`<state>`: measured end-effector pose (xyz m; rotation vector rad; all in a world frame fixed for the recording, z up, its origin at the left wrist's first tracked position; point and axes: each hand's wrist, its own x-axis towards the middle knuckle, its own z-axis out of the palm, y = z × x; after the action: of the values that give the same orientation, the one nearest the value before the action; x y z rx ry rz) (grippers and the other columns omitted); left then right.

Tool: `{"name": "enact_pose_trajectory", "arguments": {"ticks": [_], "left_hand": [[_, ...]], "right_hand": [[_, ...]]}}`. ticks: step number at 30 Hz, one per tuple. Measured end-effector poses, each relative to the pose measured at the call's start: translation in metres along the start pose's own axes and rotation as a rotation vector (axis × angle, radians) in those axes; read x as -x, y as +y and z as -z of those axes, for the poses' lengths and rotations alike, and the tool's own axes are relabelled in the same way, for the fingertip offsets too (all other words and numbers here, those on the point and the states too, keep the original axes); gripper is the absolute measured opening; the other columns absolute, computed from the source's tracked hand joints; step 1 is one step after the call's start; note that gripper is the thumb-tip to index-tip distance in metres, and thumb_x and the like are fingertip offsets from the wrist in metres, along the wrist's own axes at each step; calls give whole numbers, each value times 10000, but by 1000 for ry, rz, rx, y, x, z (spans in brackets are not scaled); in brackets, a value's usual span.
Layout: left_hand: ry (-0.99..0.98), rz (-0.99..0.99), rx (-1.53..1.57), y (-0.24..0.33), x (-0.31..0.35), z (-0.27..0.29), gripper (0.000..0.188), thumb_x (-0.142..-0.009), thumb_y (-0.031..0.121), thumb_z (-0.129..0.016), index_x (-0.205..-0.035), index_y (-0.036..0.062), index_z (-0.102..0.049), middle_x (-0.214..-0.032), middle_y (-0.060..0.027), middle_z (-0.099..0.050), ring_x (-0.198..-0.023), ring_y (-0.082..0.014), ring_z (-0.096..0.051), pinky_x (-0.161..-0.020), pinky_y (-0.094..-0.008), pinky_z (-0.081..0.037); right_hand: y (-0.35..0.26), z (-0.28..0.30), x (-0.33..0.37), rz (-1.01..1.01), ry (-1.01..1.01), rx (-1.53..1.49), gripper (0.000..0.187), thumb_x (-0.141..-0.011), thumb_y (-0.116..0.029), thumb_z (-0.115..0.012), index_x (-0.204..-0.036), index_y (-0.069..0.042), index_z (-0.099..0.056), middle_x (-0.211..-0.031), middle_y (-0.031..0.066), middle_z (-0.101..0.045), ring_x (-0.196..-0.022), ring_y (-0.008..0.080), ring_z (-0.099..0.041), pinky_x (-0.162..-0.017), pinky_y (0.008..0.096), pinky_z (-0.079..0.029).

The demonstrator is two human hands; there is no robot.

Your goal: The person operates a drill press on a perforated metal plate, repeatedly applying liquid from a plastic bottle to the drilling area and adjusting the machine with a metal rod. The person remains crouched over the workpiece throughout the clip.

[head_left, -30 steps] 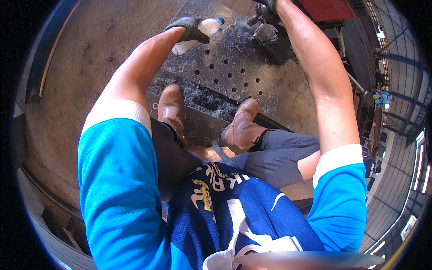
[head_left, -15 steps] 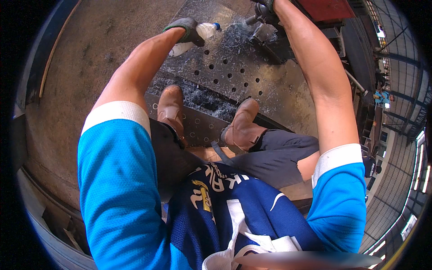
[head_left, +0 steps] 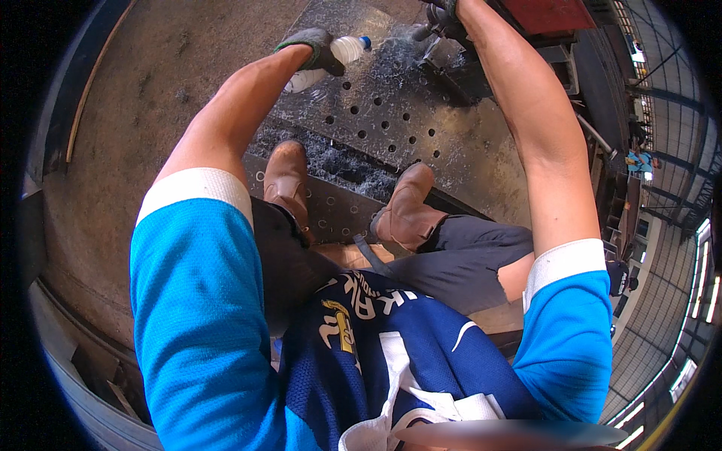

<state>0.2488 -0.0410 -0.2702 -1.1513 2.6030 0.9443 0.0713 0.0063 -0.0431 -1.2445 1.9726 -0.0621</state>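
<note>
1. Left hand (head_left: 312,46) — gloved in dark grey with a green cuff, it reaches forward and is clenched around the middle of a clear plastic bottle (head_left: 331,60). The glove hides the bottle's waist; only its two ends show.

2. Bottle axis: the long axis lies tilted, running from the lower left to the upper right. The blue cap (head_left: 365,42) points right, toward the right hand; the base sticks out on the glove's near-left side, over the edge of the perforated steel plate (head_left: 391,113).

3. Plate: a dark metal sheet with rows of round drilled holes, lying on the concrete floor (head_left: 128,113). Bright metal shavings (head_left: 398,64) are scattered between the bottle cap and the right hand.

4. Two brown boots (head_left: 406,214) rest on the near part of the plate, below the hands.

5. Right hand (head_left: 444,11) — also gloved, at the upper edge of the view, gripping a dark metal tool or machine part (head_left: 436,37); the picture cuts it off, so the exact hold cannot be told.

6. Governing relation: the left hand alone carries the bottle. The capped end lies near the right hand, across the shavings, not touching it.
</note>
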Motion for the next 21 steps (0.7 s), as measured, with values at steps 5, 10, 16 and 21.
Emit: {"name": "enact_pose_trajectory", "arguments": {"ticks": [5,10,16,21], "left_hand": [[13,-27,70,0,1,-2,817,-661,525,-902,-1320,89,-695,-1158,-164,-761,-1067,-348,-733,-931,-452,-566],[67,-13,28,2,-1,-5,868,-667,548,-887,-1378,108,-653,-1178,-173,-753,-1083,-353,-727,-949,-456,-565],[-15,-2,-12,-1,-3,-3,802,-664,531,-895,-1321,113,-700,-1171,-164,-757,-1080,-346,-728,-933,-456,-566],[5,-14,-6,-3,-3,-4,753,-660,505,-905,-1277,110,-729,-1127,-158,-767,-1053,-341,-737,-913,-453,-568]], "right_hand": [[0,-1,0,-5,-2,-6,646,-1017,-451,-461,-1615,-213,-409,-1722,157,-262,-1373,377,-390,-911,624,-527],[0,-2,0,-10,-1,-14,651,-1016,-462,-465,-1615,-214,-409,-1723,154,-261,-1391,378,-378,-917,629,-524],[0,-2,0,-17,1,-23,658,-1015,-475,-469,-1615,-214,-409,-1724,152,-259,-1414,379,-364,-925,636,-521],[1,-3,0,-21,2,-25,663,-1014,-487,-473,-1615,-214,-408,-1725,149,-257,-1432,380,-352,-932,641,-519]]}}
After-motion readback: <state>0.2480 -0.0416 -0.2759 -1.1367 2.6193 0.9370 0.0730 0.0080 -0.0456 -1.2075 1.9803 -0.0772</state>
